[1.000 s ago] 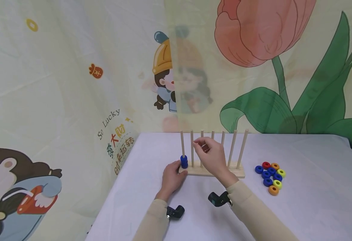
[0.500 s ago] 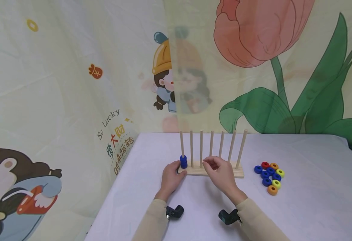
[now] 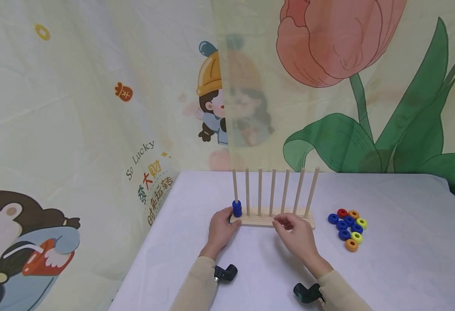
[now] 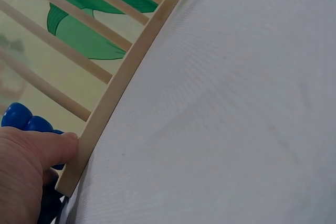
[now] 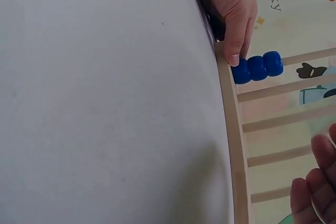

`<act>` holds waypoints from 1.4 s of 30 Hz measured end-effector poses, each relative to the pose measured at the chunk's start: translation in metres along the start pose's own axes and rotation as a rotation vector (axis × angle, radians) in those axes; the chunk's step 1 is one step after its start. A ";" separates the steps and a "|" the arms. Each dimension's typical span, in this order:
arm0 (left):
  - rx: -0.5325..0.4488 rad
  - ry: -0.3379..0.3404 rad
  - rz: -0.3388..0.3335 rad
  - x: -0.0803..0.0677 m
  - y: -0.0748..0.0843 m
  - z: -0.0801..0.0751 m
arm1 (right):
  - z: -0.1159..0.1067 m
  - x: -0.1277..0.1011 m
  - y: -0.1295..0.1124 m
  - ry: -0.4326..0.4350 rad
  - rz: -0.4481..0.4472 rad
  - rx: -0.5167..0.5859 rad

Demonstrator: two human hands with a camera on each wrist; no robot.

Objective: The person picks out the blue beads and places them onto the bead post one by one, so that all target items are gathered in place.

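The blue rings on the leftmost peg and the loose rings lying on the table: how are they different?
The blue rings on the peg are stacked on the leftmost peg, touching the left hand; the loose rings lie flat on the table, untouched. The stack is all blue; the loose pile also has red, orange and yellow. Both look the same ring shape.

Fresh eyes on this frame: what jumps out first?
A wooden peg rack stands mid-table, with blue rings stacked on its leftmost peg. The left hand rests against that end of the base, and the right hand is empty in front. A heap of loose rings lies to the right.
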State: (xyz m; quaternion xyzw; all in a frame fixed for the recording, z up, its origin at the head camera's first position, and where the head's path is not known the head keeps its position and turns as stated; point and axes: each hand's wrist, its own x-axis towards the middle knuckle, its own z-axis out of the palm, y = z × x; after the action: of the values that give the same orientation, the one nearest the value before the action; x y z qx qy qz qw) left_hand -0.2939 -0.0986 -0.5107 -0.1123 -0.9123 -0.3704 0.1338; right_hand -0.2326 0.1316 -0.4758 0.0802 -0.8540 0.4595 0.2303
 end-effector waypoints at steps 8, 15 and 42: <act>-0.008 -0.004 -0.013 0.001 0.001 0.001 | -0.015 -0.014 0.010 -0.073 0.105 -0.084; -0.005 -0.015 -0.032 0.001 0.003 0.001 | -0.031 -0.021 0.018 -0.079 0.235 -0.120; -0.028 -0.022 -0.051 -0.002 0.004 -0.002 | -0.080 -0.024 0.053 0.255 0.396 -0.363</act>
State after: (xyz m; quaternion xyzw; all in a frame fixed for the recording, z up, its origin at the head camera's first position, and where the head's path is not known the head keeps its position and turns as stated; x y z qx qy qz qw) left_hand -0.2907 -0.0971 -0.5070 -0.0952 -0.9111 -0.3850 0.1126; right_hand -0.2047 0.2259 -0.4891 -0.1889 -0.8854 0.3415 0.2524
